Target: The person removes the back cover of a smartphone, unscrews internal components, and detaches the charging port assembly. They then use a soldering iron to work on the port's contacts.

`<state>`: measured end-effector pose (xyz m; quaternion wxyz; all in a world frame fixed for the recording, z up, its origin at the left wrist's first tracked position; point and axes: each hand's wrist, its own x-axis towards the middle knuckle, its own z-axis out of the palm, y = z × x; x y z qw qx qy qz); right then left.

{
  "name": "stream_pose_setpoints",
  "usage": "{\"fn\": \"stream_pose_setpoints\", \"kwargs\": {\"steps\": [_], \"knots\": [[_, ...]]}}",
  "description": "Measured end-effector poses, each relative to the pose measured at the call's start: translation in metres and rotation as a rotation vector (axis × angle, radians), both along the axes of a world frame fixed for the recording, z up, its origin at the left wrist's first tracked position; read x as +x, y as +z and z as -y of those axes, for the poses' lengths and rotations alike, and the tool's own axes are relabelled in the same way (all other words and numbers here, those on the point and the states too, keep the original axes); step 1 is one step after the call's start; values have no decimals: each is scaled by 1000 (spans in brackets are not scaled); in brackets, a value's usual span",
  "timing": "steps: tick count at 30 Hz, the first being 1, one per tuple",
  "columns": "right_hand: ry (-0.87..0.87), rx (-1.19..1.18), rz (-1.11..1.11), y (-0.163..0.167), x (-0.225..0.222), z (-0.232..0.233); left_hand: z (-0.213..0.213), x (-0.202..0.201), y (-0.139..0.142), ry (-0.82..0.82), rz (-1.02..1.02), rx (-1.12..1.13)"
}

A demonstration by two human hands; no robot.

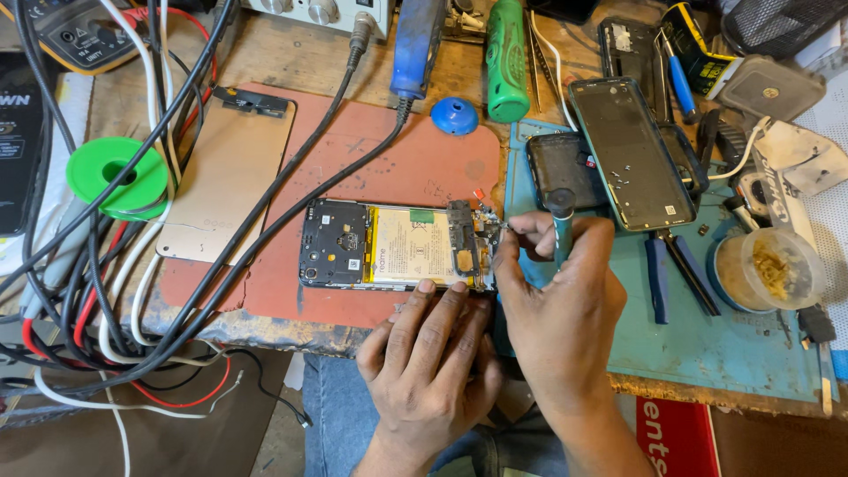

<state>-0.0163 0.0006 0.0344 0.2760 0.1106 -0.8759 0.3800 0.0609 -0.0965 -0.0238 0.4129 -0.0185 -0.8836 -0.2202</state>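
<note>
An opened phone (393, 246) lies flat on a red mat (371, 159), near the middle of the bench. Its long axis runs from 9 o'clock to 3 o'clock. The camera end, dark, points to 9 o'clock, and the end with the small board points to 3 o'clock, toward the person's hands. The pale battery (411, 246) fills the middle of it.

The left hand (428, 358) comes from 6 o'clock. Its fingers are stretched and close together, and the tips press on the lower edge of the phone, near the 3 o'clock end. It grips nothing.

The right hand (561, 296) is just beside the phone, at 3 o'clock of it. The fingers are closed around a teal screwdriver (560, 225), which stands almost upright, its dark cap at the top. Whether the tip touches the phone cannot be seen, because the hand hides it.

At 1 o'clock from the phone, a dark phone shell (632, 150) lies on a blue mat (707, 344), its long axis almost 12 to 6. Black, red and white cables (106, 300) run across the bench at 9 o'clock. Pliers (676, 274) with blue handles lie at 3 o'clock of the right hand.
</note>
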Motion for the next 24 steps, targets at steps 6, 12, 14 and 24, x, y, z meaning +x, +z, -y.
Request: {"fn": "stream_pose_setpoints", "kwargs": {"steps": [6, 12, 14, 24], "knots": [[-27, 47, -36, -3, -13, -5, -2, -2, 0, 28, -7, -6], [-91, 41, 7, -6, -14, -4, -2, -1, 0, 30, -5, -5], [-86, 12, 19, -6, -14, -3, -2, -1, 0, 30, -2, -7], [-117, 48, 14, -7, -17, -3, -3, -1, 1, 29, -2, 3]]}}
